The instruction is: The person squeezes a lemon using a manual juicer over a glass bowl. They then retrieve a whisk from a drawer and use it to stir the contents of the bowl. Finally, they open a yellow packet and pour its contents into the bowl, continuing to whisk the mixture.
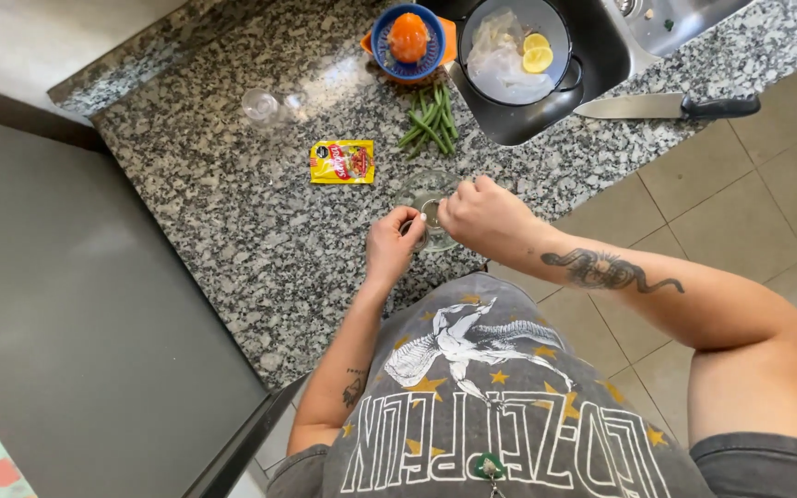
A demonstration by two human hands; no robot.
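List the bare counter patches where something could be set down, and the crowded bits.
Free: the granite counter left of the yellow sachet and below the upturned glass; also between knife and right hand. Crowded: the juicer, green beans and pan cluster, and around the glass bowl at both hands.

sachet (pixel 342 161) and beans (pixel 430 120) ahead, counter (pixel 214 212) open left
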